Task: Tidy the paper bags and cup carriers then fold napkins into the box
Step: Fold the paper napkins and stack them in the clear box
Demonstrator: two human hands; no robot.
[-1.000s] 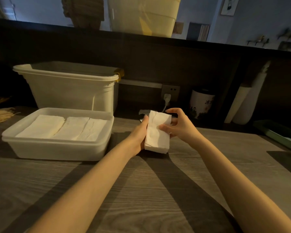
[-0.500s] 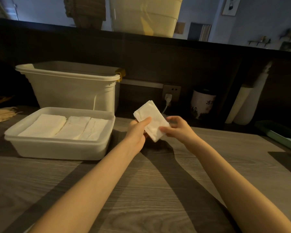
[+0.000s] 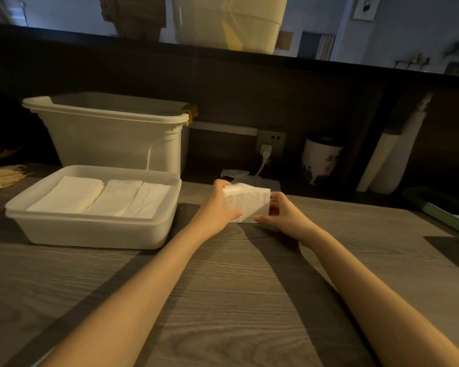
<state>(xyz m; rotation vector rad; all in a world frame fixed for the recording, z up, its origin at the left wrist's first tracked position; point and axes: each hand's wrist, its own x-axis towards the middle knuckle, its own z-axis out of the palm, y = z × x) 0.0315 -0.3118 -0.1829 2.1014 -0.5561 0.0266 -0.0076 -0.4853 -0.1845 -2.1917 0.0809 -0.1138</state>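
Note:
A folded white napkin (image 3: 249,203) is held crosswise just above the wooden counter (image 3: 236,300), between both hands. My left hand (image 3: 219,207) grips its left end, thumb on top. My right hand (image 3: 281,217) pinches its right end with curled fingers. To the left stands a shallow white plastic box (image 3: 96,230) holding three stacks of folded napkins (image 3: 104,197) side by side.
A tall white bin (image 3: 112,133) stands behind the box. A napkin pack (image 3: 239,174) lies by the wall socket (image 3: 271,143), beside a white jar (image 3: 319,161) and paper rolls (image 3: 387,165). Brown paper items (image 3: 0,177) sit far left, a green tray (image 3: 445,210) far right.
The napkin has been turned from a tilted, raised position to lie crosswise and lower, near the counter. Both hands have closed in on its two ends.

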